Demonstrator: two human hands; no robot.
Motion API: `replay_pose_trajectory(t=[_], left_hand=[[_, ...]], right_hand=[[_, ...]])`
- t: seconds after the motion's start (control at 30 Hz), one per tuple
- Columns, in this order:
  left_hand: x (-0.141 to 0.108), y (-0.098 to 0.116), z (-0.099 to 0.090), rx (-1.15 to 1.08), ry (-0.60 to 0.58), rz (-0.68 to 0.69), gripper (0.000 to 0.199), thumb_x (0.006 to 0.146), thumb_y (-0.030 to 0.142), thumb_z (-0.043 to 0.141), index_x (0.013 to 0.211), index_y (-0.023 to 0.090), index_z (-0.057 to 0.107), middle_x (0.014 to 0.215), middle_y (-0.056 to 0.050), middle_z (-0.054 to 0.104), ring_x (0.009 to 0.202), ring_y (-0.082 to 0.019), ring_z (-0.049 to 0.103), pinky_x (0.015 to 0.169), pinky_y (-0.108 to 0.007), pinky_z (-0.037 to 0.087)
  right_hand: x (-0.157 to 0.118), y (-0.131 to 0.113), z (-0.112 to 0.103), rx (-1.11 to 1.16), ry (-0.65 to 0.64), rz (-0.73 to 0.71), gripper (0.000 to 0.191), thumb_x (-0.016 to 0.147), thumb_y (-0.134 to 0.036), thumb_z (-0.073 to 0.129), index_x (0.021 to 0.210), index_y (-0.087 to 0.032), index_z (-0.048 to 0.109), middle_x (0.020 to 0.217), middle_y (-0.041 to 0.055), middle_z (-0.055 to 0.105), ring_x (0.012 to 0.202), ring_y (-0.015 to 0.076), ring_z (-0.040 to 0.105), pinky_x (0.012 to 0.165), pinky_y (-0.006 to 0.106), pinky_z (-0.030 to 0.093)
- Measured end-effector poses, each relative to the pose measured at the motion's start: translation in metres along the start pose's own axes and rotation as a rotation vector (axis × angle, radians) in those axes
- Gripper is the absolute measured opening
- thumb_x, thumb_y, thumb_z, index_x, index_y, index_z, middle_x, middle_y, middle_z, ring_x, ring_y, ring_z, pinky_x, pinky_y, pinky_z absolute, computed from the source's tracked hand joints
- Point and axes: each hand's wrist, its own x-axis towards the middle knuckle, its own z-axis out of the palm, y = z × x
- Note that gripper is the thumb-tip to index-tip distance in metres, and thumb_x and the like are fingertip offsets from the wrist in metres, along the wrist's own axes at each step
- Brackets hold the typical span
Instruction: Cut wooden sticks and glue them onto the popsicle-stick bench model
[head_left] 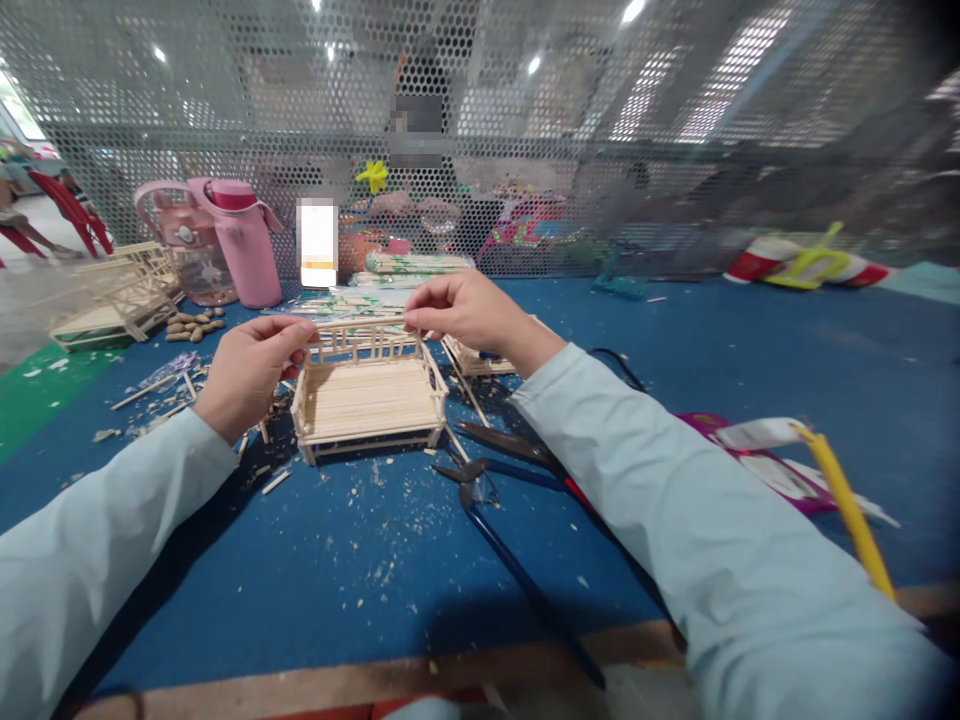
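A small bench-like frame of pale wooden sticks (371,397) stands on the blue tabletop, with a slatted seat and a railed back. Along the top of its back lies a thin wooden stick (360,323). My left hand (251,368) pinches the stick's left end, at the back left corner of the frame. At the other end, my right hand (469,312) has thumb and fingers closed on the same stick. Behind the right wrist, partly hidden, is another stick piece (487,362).
Blue-handled pliers (499,535) and dark shears (510,443) lie right of the frame. Wood scraps litter the blue table (315,590). Behind are a pink bottle (251,250), peanuts (191,325), bundled sticks (412,265) and a perforated metal screen (525,120). A yellow-handled tool (847,500) is at right.
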Motion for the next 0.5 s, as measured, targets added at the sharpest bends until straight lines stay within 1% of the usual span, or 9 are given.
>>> replay_pose_trajectory(t=[0.33, 0.4, 0.5], left_hand=[[0.0003, 0.0015, 0.0013, 0.000, 0.002, -0.011, 0.014, 0.065, 0.030, 0.072, 0.068, 0.016, 0.068, 0.062, 0.000, 0.061, 0.048, -0.006, 0.042, 0.045, -0.020, 0.035], [0.0000, 0.0017, 0.0019, 0.027, -0.002, 0.008, 0.014, 0.068, 0.030, 0.070, 0.068, 0.017, 0.069, 0.061, 0.001, 0.059, 0.048, -0.006, 0.041, 0.046, -0.020, 0.035], [-0.0001, 0.0007, 0.0016, 0.091, -0.014, 0.078, 0.014, 0.072, 0.031, 0.067, 0.067, 0.018, 0.068, 0.058, 0.001, 0.056, 0.049, -0.007, 0.042, 0.047, -0.021, 0.037]], right_hand=[[-0.0015, -0.0033, -0.0025, -0.017, -0.031, 0.042, 0.005, 0.075, -0.015, 0.063, 0.070, -0.014, 0.065, 0.064, 0.0001, 0.066, 0.057, 0.0069, 0.058, 0.047, 0.016, 0.044], [-0.0020, -0.0041, -0.0024, -0.020, -0.028, 0.060, 0.006, 0.076, -0.015, 0.063, 0.071, -0.014, 0.065, 0.065, 0.0001, 0.066, 0.058, 0.0070, 0.058, 0.047, 0.016, 0.044], [-0.0023, -0.0038, -0.0005, -0.019, -0.028, 0.074, 0.007, 0.077, -0.014, 0.062, 0.071, -0.014, 0.064, 0.065, -0.0002, 0.066, 0.058, 0.0070, 0.058, 0.047, 0.015, 0.044]])
